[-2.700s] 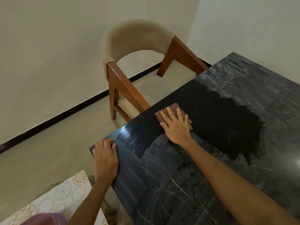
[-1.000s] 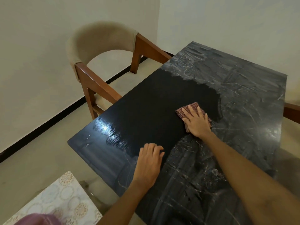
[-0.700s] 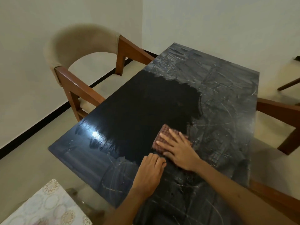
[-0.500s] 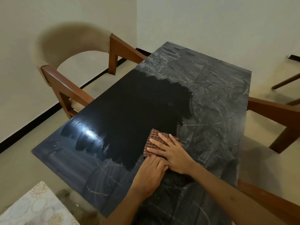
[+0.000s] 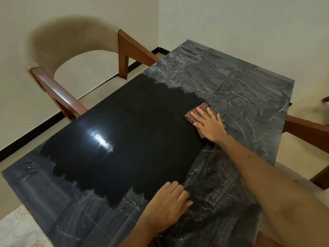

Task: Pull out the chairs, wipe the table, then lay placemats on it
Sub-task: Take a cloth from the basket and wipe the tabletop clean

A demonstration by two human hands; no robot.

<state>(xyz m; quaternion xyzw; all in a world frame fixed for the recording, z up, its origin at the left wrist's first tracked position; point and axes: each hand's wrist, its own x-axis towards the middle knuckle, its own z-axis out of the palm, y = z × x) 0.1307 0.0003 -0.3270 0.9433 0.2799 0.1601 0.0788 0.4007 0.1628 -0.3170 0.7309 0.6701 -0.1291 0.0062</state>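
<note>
Your right hand (image 5: 209, 124) lay flat on the checked cloth (image 5: 197, 113), fingers (image 5: 198, 115) straight and slightly spread, pressing it down onto the table (image 5: 249, 90) rather than gripping it. The cloth was folded small, red-brown in a check pattern, and sat toward the right half of the table, right at the border where the dark, glossy patch met the dull, streaky grey part. Most of the cloth was covered by your palm; only its far-left corner and a strip near your wrist showed.

Your left hand (image 5: 168, 205) rested palm down on the near part of the table, well apart from the cloth, fingers straight, close together and holding nothing. It sat at the near edge of the dark patch, with streaked surface beside and below it.

The dark patch filled the middle and left of the table and carried a bright glare spot. Grey smears ran along the far end, the right side and the near edge.

A chair (image 5: 71, 50) with a beige padded back and brown wooden arms stood at the left side of the table, drawn back from it, one arm tip near the table's edge. A second chair's wooden arm (image 5: 306, 129) showed at the right side. A pale patterned placemat (image 5: 16, 230) showed at the lower left corner, off the table.
</note>
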